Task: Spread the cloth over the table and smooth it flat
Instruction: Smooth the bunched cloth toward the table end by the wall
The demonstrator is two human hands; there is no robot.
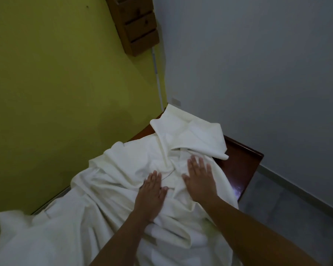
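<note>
A white cloth [112, 179] lies rumpled over a dark wooden table [242, 162], with thick folds running down its length and a doubled-over flap at the far corner. My left hand [151, 194] rests flat on the cloth near the middle, fingers together and stretched out. My right hand [199, 177] lies flat just to its right, fingers spread, pressing on a bunched knot of folds. Neither hand holds any fabric. The table's far right corner and right edge show bare wood.
A yellow-green wall [56, 83] runs along the table's left side and a grey wall [258, 64] stands behind it. A wooden set of small drawers [138, 25] hangs at the wall corner. Grey tiled floor [288, 204] lies to the right.
</note>
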